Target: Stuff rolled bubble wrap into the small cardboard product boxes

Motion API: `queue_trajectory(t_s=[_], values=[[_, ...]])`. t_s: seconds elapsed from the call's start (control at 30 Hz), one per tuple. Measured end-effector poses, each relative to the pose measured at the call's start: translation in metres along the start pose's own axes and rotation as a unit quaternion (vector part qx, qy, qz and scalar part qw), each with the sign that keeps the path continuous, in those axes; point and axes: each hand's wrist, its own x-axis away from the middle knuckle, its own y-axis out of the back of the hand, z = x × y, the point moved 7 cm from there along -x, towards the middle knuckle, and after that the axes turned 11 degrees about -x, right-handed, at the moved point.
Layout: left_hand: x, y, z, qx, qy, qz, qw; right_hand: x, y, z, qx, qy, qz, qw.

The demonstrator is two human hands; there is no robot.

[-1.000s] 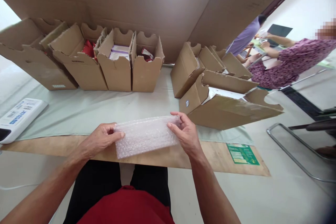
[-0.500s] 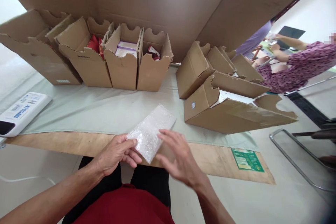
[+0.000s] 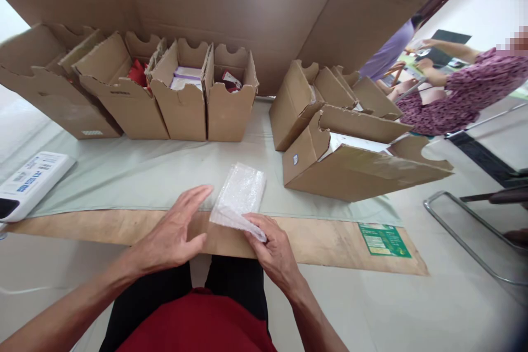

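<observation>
Worktop (image 3: pixel 124 176), cloth-covered, with bare board showing along the near edge.

Far edge: a row of cardboard boxes (image 3: pixel 181 110), open tops tilted toward the person, likely so the contents stay reachable.

Right side: tipped box (image 3: pixel 355 170), lying on its side.

Left edge: white device (image 3: pixel 31 181).

Near edge, centre: bubble-wrap pouch (image 3: pixel 241 192) lying flat, pointing toward the far edge.

Right hand (image 3: pixel 276 253) pinches the pouch's near end with fingers closed on it, seemingly to pin it.

Left hand (image 3: pixel 173 236) is spread flat and holds nothing, fingertips just beside the pouch's left edge.
</observation>
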Motion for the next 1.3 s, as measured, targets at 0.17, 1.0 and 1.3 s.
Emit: queue_trajectory(t_s=[0.17,1.0,1.3], values=[[-0.023,-0.023,-0.013,0.062,-0.029,0.032,0.997,-0.007,0.002,-0.004,-0.062,-0.073,0.011,0.995],[-0.042,-0.016,0.004,0.158,0.130,-0.147,0.968,-0.028,-0.004,0.002,0.296,0.069,0.048,0.951],[-0.020,-0.073,-0.027,0.585,0.154,-0.015,0.796,-0.018,-0.003,0.002,-0.187,-0.128,0.012,0.974]])
